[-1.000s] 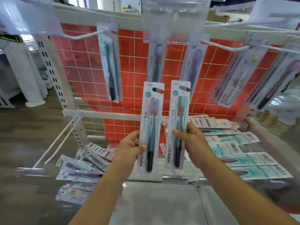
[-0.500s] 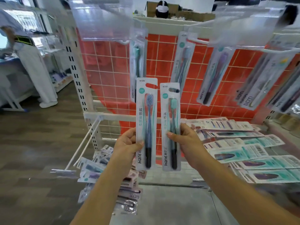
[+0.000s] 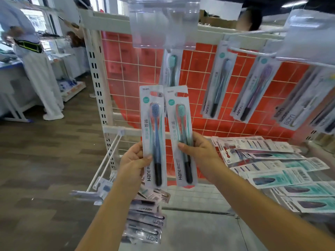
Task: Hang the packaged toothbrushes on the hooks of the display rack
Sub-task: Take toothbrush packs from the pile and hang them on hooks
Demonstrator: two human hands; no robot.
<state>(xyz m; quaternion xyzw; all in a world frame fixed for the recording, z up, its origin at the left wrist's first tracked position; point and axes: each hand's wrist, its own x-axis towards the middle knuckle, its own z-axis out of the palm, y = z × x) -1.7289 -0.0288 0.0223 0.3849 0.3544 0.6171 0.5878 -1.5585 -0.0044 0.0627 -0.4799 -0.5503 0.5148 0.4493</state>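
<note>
The left hand (image 3: 133,161) pinches the blue toothbrush pack (image 3: 153,136) by its lower left edge, thumb on the front and fingers curled behind; the right hand (image 3: 200,153) pinches the teal toothbrush pack (image 3: 181,136) the same way at its right edge. Both packs stand nearly upright, long axis vertical, brush heads and hang slots up, the teal one leaning slightly left so their tops touch. Below the hands lie loose packs on the shelf (image 3: 199,229), a stack (image 3: 145,220) at left and a spread (image 3: 282,171) at right. Beyond, packs hang from hooks (image 3: 253,53) on the display rack (image 3: 126,84) with its red grid back. Compared with half a second ago, the two packs are held a little higher and closer together, and the view has swung left.
</note>
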